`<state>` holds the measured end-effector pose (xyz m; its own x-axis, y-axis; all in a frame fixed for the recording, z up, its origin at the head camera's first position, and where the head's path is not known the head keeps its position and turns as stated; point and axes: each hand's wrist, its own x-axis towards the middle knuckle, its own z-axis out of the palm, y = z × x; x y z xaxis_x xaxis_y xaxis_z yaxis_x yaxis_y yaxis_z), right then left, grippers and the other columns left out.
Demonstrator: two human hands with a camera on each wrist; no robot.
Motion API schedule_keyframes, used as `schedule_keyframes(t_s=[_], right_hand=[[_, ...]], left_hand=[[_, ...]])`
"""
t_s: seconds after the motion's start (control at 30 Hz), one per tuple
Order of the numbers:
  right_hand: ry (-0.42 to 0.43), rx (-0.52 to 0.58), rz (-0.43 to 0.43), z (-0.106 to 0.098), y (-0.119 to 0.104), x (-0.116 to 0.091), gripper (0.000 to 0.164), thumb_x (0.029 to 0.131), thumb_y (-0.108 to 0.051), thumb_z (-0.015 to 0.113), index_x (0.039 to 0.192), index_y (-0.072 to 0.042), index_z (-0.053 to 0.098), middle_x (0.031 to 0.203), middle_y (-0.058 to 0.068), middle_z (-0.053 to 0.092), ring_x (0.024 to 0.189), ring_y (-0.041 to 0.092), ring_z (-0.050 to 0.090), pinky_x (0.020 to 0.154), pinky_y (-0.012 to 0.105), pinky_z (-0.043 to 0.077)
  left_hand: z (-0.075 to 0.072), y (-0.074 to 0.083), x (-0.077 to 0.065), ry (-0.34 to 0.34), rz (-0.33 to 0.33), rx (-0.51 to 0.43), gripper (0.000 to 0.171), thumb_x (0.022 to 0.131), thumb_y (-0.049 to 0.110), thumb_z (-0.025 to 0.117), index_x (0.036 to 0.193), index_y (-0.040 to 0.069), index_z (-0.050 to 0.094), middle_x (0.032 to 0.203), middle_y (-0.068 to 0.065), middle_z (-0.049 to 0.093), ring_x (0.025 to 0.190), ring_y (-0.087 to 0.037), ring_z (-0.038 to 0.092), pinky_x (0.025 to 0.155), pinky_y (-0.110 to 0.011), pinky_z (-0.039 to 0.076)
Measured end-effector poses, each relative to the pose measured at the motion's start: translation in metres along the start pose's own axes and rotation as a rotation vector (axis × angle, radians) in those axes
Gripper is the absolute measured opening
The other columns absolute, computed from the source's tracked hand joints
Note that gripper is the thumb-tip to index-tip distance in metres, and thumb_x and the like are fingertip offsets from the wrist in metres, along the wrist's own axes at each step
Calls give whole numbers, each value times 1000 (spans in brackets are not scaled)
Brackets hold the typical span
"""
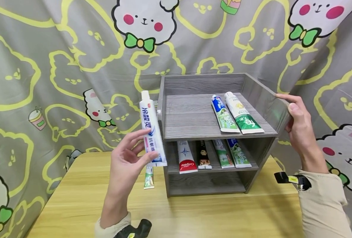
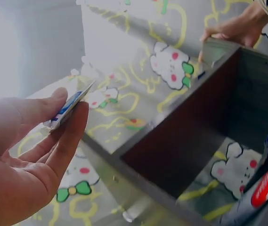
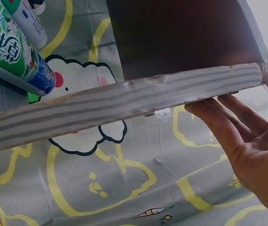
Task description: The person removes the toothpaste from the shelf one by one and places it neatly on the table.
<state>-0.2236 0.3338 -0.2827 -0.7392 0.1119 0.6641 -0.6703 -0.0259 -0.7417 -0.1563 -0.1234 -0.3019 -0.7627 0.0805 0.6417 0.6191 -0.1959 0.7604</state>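
Note:
My left hand [image 1: 129, 155] pinches a white and blue toothpaste tube [image 1: 153, 129] between thumb and fingers, cap up, just left of the grey wooden shelf [image 1: 191, 112]. The left wrist view shows that tube [image 2: 70, 106] edge-on. Fairly straight fingers of my right hand [image 1: 300, 122] touch the shelf's right side panel near its upper front corner. The right wrist view has this hand [image 3: 247, 136] against the panel's outer face. On the top tier, two toothpaste tubes lie side by side toward the right: a blue and green one [image 1: 225, 115] and a white and green one [image 1: 243, 114].
Several tubes lie on the middle tier, among them a red-ended Colgate tube [image 1: 187, 158] and a black one [image 1: 204, 155]. A green and white tube [image 1: 149, 178] lies on the wooden table [image 1: 84, 198] left of the shelf. A patterned curtain [image 1: 75, 66] hangs behind.

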Motion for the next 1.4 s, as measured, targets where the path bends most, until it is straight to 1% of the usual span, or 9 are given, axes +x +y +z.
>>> schedule_keyframes(t_s=[0.1,0.2,0.43,0.67,0.73,0.87,1.03,1.23,1.4], right_hand=[[-4,0,-4,0,0,0,39,104,-17,43,138,-6,61,90,10,53,55,14,38,47,37,9],[-1,7,-5,0,0,0,39,104,-17,44,137,-6,61,92,10,53,55,14,38,47,37,9],[-9,5,-11,1,2,1,40,104,-17,43,137,-5,61,94,11,51,56,14,37,47,37,10],[5,-23,-7,4,0,0,40,104,-18,43,137,-6,61,97,12,51,59,15,39,48,37,12],[3,-24,-6,4,0,0,40,104,-18,43,137,-6,61,96,12,51,59,15,40,47,36,12],[6,-10,-1,3,0,-1,40,104,-18,43,138,-6,61,95,11,52,58,15,40,47,37,11],[24,-22,6,2,0,-3,40,104,-19,43,137,-7,61,92,10,51,57,15,39,48,38,10],[16,-34,5,4,-1,-2,40,104,-20,44,138,-7,61,95,11,50,59,15,39,49,38,10],[23,-52,4,5,-3,-3,41,104,-19,43,139,-7,60,95,11,49,60,16,38,50,38,10]], left_hand=[[-10,-4,-6,16,-11,27,55,85,-23,67,135,-3,60,139,-19,60,117,-27,68,87,-35,59],[-19,-8,-10,43,-47,51,54,86,-23,66,136,-4,59,137,-18,60,116,-26,68,86,-33,59],[-37,-18,-21,92,-129,43,58,85,-23,67,139,-4,55,131,-18,61,116,-26,67,89,-32,58],[-53,-33,-28,173,-235,66,63,85,-22,69,143,-3,51,134,-16,57,117,-22,66,88,-29,58],[-58,-39,-29,184,-270,77,64,85,-21,70,144,-2,51,135,-16,56,116,-21,67,87,-29,58],[-69,-53,-31,161,-319,140,64,87,-18,70,145,1,51,140,-12,52,113,-16,67,84,-28,59],[-81,-68,-31,108,-337,214,63,88,-17,70,145,2,51,143,-11,48,111,-11,67,82,-27,60],[-95,-82,-36,110,-390,265,62,88,-17,69,145,3,53,145,-10,46,107,-8,68,79,-27,60],[-108,-99,-40,86,-454,301,59,91,-13,68,146,6,55,149,-11,45,106,-8,67,78,-27,60]])
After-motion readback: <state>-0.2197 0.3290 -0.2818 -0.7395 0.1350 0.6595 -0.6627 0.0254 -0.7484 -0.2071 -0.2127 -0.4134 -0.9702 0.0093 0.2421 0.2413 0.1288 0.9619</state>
